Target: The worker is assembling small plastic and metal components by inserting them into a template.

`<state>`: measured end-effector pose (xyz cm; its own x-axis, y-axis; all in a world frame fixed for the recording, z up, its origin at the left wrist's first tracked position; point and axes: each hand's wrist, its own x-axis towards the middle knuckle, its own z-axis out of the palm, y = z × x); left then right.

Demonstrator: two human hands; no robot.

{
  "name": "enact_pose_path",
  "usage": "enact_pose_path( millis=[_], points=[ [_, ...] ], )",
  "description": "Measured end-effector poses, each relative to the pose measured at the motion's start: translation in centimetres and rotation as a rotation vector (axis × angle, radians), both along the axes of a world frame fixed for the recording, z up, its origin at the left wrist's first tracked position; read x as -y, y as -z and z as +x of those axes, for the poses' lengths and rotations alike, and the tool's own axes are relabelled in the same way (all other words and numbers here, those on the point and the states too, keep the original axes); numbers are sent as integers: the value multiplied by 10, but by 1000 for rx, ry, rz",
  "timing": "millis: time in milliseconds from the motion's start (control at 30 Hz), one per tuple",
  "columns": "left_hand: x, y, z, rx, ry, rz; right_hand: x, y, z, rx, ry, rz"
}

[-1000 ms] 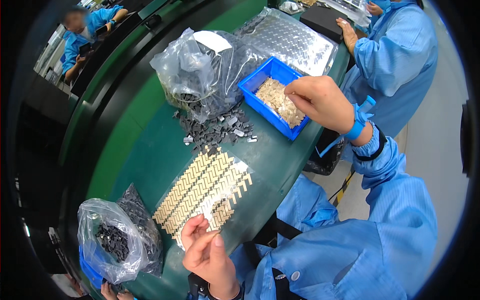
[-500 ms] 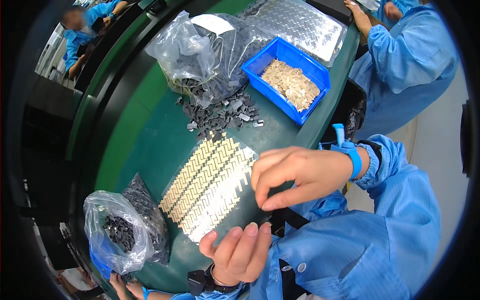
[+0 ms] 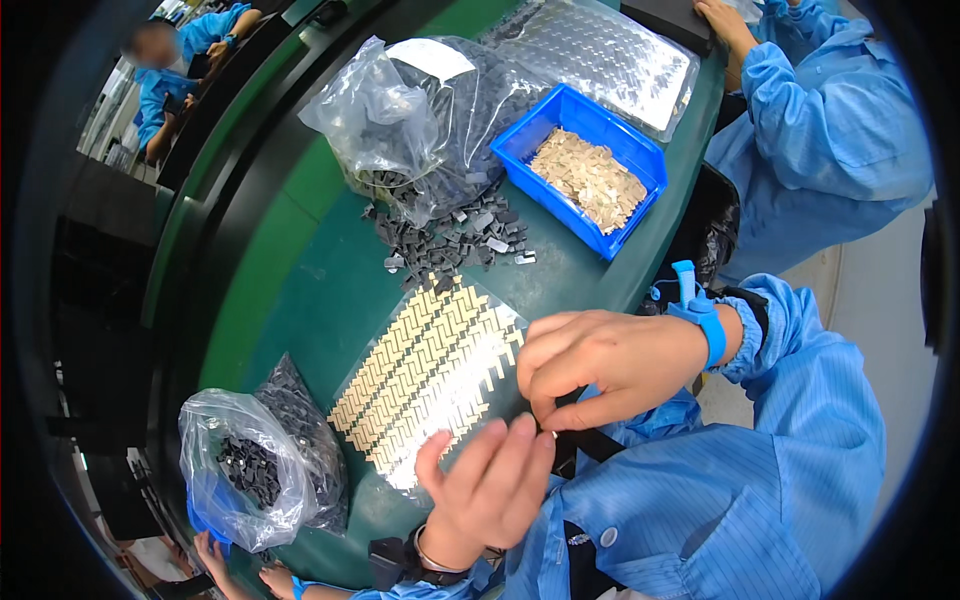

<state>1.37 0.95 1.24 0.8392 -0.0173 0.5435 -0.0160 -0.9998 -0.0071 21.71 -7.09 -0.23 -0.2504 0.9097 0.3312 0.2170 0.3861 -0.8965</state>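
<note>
At table edge, your right hand (image 3: 600, 365) pinches something tiny, hidden by fingertips; left hand (image 3: 490, 480) is loose-fingered beside the sheet of tan strips (image 3: 430, 375). Likely light, thin, bendable: pinch by edges, don't crease.

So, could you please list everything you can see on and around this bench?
table: one, green, under everything
blue bin: one, holds tan parts, far right
tan parts: many, inside the bin
large clear bag: one, dark parts inside, far centre
loose dark parts: a heap, grey-black, below that bag
sheet of tan strips: one, centre, rows
small clear bag: one, dark parts, near left
bubble wrap: one, silvery, far right
co-workers: blue coats, top left, top right
left hand: near sheet edge
right hand: blue wristband, fingers pinched
</note>
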Motion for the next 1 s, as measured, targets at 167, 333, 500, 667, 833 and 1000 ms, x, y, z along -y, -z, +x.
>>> enact_pose_path(
  millis=[167, 333, 500, 667, 833, 1000],
  points=[
    [-36, -2, 29, -20, -202, -356, 5, 0, 9, -29, 469, 96],
    [-88, 28, 69, -10, -284, -363, 8, 3, 4, -163, 576, 57],
    [-93, 50, 88, -128, -326, -443, 14, 6, 6, -153, 607, 46],
    [-90, 55, 84, -59, -336, -489, 16, 10, 4, -190, 626, 24],
    [-47, 4, 51, 44, -309, -867, 9, 19, -16, -487, 663, 79],
    [-4, -9, 2, 202, -175, -1866, 6, 28, -47, -853, 486, -5]
  ],
)
